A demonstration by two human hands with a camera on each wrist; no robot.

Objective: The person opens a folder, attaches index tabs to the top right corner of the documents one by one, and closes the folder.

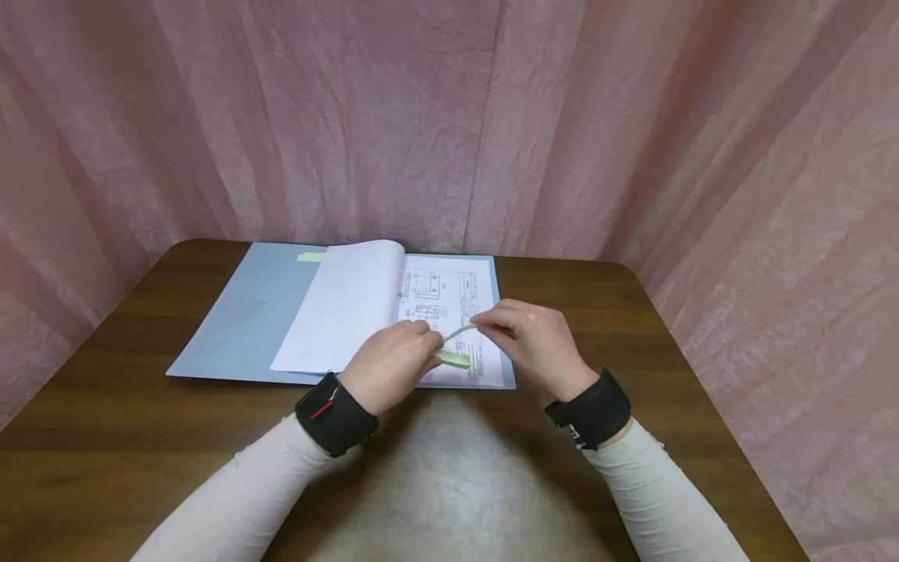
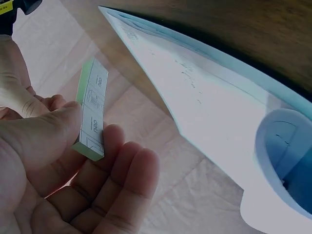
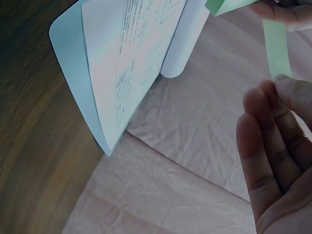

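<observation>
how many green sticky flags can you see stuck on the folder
1: a green flag sits at the top edge of the blue folder. Pages may hide others.

Two hands are working over the table: one left hand [image 1: 390, 365] and one right hand [image 1: 532, 341]. One pad of green sticky notes [image 2: 92, 111] is sitting in the left fingers, and one single green strip [image 3: 277, 48] is hanging from the right fingers. One blue folder [image 1: 247, 312] is lying open on one brown table [image 1: 126, 406], showing two pages: one blank page [image 1: 346, 308] and one printed page [image 1: 449, 297]. Two black wrist bands are showing.
</observation>
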